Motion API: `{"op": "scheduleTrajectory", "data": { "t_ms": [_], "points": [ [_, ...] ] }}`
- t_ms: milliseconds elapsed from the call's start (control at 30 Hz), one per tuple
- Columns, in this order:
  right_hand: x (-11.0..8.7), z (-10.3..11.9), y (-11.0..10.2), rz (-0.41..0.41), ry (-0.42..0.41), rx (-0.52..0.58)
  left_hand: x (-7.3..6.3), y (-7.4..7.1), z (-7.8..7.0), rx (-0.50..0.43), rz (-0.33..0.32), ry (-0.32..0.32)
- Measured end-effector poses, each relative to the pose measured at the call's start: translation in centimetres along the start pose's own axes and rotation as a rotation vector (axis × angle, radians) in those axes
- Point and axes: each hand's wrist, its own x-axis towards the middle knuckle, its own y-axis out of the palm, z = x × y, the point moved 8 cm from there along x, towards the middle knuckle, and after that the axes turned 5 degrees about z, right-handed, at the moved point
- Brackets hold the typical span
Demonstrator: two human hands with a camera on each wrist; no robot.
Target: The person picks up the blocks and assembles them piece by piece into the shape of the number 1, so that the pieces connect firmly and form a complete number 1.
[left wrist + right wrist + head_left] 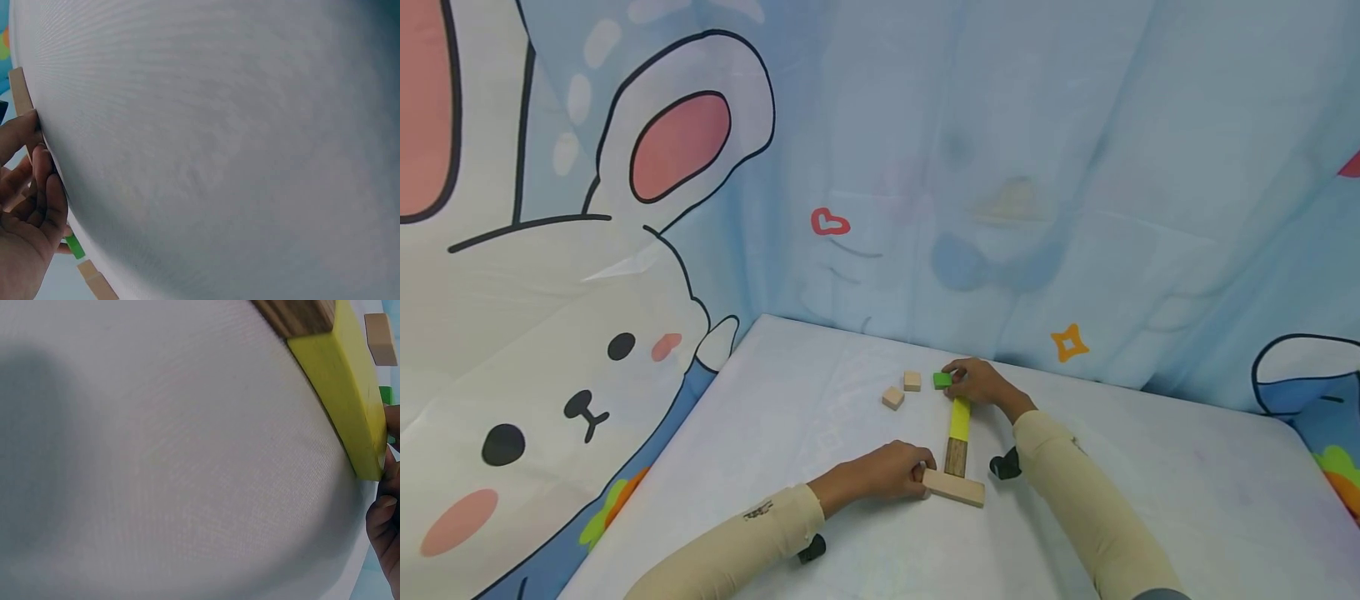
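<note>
My left hand point(891, 471) grips the left end of a long plain wooden block point(953, 488), which lies crosswise nearest me. From its middle a brown wood-grained block point(956, 458) runs away from me, with a yellow block point(959, 419) end to end beyond it. Past the yellow block's far end, my right hand point(979, 383) pinches the right end of a small green block point(942, 381). In the right wrist view the fingertips show beside the end of the yellow block point(347, 394); the green block point(385, 395) is mostly hidden there.
Two small plain wooden blocks, a farther one point(912, 381) and a nearer one point(892, 398), lie left of the green block on the white tabletop point(820, 392). A blue patterned curtain point(1000, 167) hangs behind the table. Dark wrist cameras sit under both sleeves.
</note>
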Motion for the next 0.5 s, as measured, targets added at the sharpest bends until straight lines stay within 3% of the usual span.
{"op": "scheduleTrajectory", "data": {
  "t_ms": [500],
  "points": [
    [-0.01, 0.08, -0.07, -0.003, 0.008, -0.008, 0.25, 0.11, 0.29, -0.047, 0.015, -0.008]
  ]
}}
